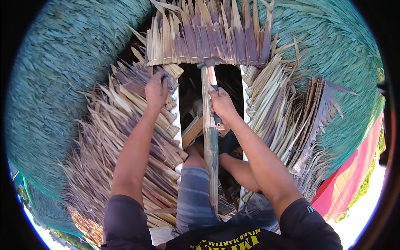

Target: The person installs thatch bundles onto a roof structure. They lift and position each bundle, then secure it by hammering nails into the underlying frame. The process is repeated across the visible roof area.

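My right hand (223,106) is closed round the handle of a claw hammer (212,76). Its dark head lies over the lower edge of the upper thatch panel (204,37), above a wooden pole (206,91). Further left, my left hand (156,91) has its fingers drawn together at the top of the left thatch (125,108), close to that panel's left end. Whatever sits between those fingertips is too small to tell. Dry palm leaves, overlapping in rows, make up the thatch.
White battens (175,121) edge the dark gap between my legs, where loose boards (192,132) show below. Folded thatch panels (310,121) rest on the right-hand thatch (271,100). Teal netting (62,83) covers thatch on both sides. A red sheet (346,175) slopes at lower right.
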### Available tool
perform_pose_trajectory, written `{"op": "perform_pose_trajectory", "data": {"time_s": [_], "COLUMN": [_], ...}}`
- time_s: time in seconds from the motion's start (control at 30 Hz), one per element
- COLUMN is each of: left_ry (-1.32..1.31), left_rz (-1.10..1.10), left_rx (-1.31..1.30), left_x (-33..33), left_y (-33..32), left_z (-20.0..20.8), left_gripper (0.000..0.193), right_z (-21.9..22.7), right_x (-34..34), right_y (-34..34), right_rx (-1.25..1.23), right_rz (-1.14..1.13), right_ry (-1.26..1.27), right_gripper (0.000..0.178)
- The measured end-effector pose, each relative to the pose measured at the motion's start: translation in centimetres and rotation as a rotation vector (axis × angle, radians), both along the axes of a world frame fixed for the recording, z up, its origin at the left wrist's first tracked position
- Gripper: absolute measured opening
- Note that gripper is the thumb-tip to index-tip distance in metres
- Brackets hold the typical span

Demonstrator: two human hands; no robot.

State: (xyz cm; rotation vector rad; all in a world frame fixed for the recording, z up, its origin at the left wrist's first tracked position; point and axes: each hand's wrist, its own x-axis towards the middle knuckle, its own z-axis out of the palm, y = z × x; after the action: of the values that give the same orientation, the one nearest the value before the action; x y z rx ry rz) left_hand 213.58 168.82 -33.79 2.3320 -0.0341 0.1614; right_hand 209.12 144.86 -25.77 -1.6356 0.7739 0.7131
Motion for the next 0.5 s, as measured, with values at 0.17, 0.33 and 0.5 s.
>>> {"op": "perform_pose_trajectory", "data": {"time_s": [0.17, 0.33, 0.5], "left_ry": [0.098, 0.103, 0.056], "left_rz": [-0.126, -0.172, -0.238], "left_rx": [0.072, 0.032, 0.073], "left_x": [9.7, 12.1, 12.2], "left_y": [0.7, 1.6, 2.1], "left_z": [-11.2, -17.3, -16.9], "left_gripper": [0.019, 0.019, 0.018], "right_z": [-5.3, -9.9, -10.0], "right_x": [6.1, 8.9, 9.5], "right_y": [0.7, 1.6, 1.5], "right_rx": [-0.361, -0.401, -0.390], "right_rz": [0.511, 0.652, 0.598], "right_ry": [-0.343, -0.383, -0.292], "right_gripper": [0.031, 0.030, 0.034]}}
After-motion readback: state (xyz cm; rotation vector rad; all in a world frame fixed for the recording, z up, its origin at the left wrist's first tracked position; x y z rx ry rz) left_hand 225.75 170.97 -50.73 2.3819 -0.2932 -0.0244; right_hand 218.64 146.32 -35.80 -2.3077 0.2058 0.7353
